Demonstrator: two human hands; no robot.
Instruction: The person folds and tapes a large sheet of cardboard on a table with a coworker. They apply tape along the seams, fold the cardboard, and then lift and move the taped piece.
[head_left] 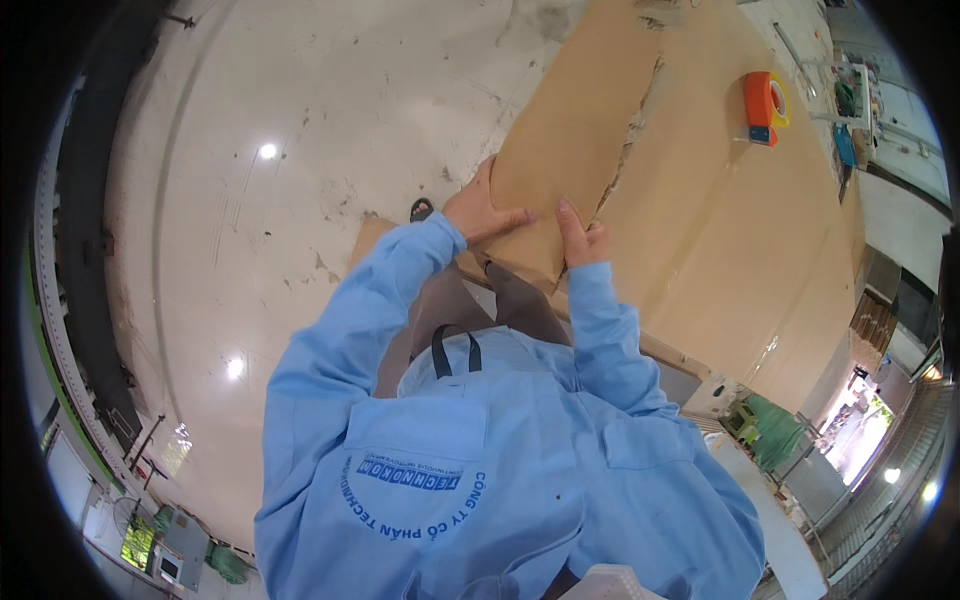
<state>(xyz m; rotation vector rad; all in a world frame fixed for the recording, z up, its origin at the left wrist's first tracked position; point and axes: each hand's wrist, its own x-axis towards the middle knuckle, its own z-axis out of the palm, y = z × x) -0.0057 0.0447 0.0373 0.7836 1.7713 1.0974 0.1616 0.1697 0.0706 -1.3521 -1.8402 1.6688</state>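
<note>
The left hand [484,210] and right hand [582,236] pinched the cardboard flap [565,130]; it seemed light, stiff, best held by its edges.

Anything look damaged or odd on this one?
Yes: a ragged seam runs up the cardboard from near the right hand. Its uneven, dark edges look torn beside the smoother surface; its depth is unclear.
</note>
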